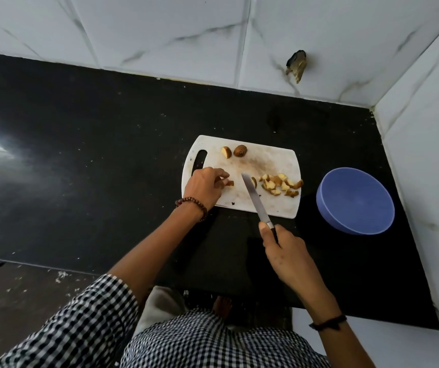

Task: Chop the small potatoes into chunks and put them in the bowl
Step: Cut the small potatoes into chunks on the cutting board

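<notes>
**Cutting board** [266,166]: white, with a handle slot at its left end. It lies flat on the black counter [93,142], and every place below is given from it.

1. Edges and room: the far edge is well short of the tiled back wall [160,35]. Beyond the right edge the counter runs to the side wall [425,128]. Left of the board there is a broad stretch of counter. In front of the near edge is a strip of counter where your forearms cross.
2. Left hand [205,185]: over the board's left part, beside the slot, with a bead bracelet [191,204] at the wrist. Your fingers are curled and pinch a small potato piece [229,183].
3. Right hand [284,248]: off the near edge, wrapped round the handle of the knife [255,197]. The blade slants across the near edge with its tip near the board's middle. You cannot tell whether it touches the surface.
4. Potato chunks [279,184]: a loose heap at the right edge, just right of the blade.
5. Half potato [226,152] and whole potato [240,150]: side by side at the far edge.
6. Bowl [356,200]: blue, on the counter to the right and apart from the board, between it and the side wall.
7. Chipped mark [296,65]: on the back wall, beyond the board's right end.
</notes>
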